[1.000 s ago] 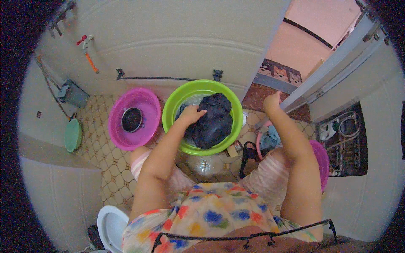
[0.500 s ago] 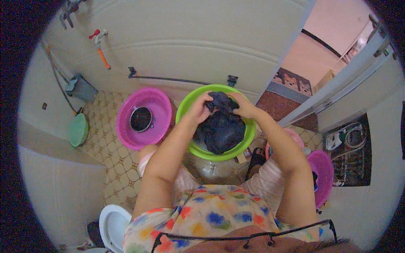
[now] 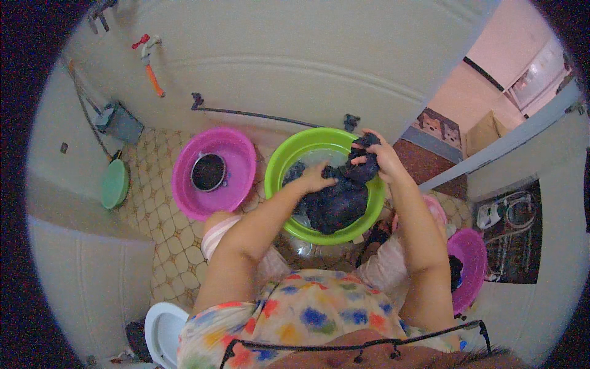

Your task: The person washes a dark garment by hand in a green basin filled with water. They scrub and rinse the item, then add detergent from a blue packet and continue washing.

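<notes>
A: Nearest first, what are we seeing?
B: We're seeing a patterned shirt (image 3: 313,317) and pale trousers (image 3: 393,261) on the near side of the green tub (image 3: 313,138). A purple basin (image 3: 473,264) is sitting right of the tub, nearer us, something dark inside it.
A: And the dark cloth (image 3: 337,209)?
B: Lying bunched inside the tub, one end rising to the far-right rim. What looks like water is showing by the far inner wall.
A: Grip?
B: Our right hand (image 3: 385,158) is holding that raised end, fingers curling round a wad. Our left hand (image 3: 316,178) is resting on the cloth near the tub's middle; we can't tell if it's pinching or only pressing.
A: Step?
B: Our read: we're gathering and working wet cloth by hand.
A: Next move calls for?
B: Probably holding the wad firmly, getting the left fingers round a fold, keeping drips falling inside the tub.
A: Further out?
B: A magenta basin (image 3: 239,166) is standing left of the tub, a dark round item (image 3: 209,172) sitting in it. Behind the tub a rail (image 3: 258,115) is running along the wall; a tap (image 3: 149,54) is jutting out beyond, to the left.
</notes>
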{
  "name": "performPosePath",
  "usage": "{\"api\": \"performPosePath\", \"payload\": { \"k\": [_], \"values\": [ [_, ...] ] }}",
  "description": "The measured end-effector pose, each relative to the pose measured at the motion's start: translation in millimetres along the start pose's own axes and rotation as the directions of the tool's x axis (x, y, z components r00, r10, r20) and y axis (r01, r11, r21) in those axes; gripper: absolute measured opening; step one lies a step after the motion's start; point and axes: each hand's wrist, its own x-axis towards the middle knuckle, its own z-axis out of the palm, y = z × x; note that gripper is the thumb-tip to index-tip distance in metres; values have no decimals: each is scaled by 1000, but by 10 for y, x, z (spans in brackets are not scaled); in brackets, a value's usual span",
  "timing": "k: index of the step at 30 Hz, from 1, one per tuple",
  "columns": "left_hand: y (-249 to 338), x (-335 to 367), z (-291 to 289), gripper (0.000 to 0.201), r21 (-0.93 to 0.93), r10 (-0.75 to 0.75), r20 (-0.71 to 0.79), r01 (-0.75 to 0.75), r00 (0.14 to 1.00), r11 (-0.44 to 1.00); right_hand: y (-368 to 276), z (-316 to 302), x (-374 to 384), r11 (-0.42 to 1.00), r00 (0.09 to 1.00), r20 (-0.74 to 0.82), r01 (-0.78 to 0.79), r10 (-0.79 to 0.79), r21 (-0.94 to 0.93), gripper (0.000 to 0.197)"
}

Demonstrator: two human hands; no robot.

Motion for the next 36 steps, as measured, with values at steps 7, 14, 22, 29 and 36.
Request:
{"api": "performPosePath", "payload": {
  "k": [7,14,22,29,36],
  "values": [
    [-95,-154,85,46,50,117,188,-128,975,990,77,21,8,948,996,34,-66,81,-312,28],
    [470,-651,-114,42,-23,172,472,-182,865,983,317,257,244,869,956,294,129,20,-478,25],
    [410,-660,-217,41,144,32,327,-83,945,986,935,17,708,421,987,95,141,-128,-896,27],
    [-2,-265,-203,43,85,-6,-504,56,864,995,1407,-219,696,161,968,246,236,43,-958,26],
    [-243,3,214,41,-778,-313,-167,70,935,624,1601,-126,674,492,932,-339,-239,-125,-837,28]
  ]
}}
